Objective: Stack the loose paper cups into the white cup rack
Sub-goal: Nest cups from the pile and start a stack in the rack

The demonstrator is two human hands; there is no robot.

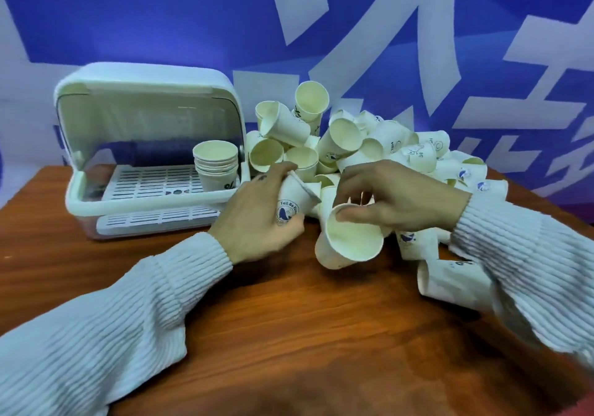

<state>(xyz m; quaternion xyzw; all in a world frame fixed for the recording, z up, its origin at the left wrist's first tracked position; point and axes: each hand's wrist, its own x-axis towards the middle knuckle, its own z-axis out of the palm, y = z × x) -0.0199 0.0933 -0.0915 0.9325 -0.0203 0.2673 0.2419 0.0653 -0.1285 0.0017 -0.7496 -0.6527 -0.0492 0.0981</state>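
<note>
Our left hand (257, 213): fingers wrapped around a printed cup (294, 201). Our right hand (395, 197): fingertips pinching the rim of a tilted cup (348, 243), mouth toward us. Behind both: heap of loose cups (353, 139) on the wooden table (289, 335). Left of heap: white cup rack (148, 148), lid up, one stack of cups (216, 166) on its tray.
</note>
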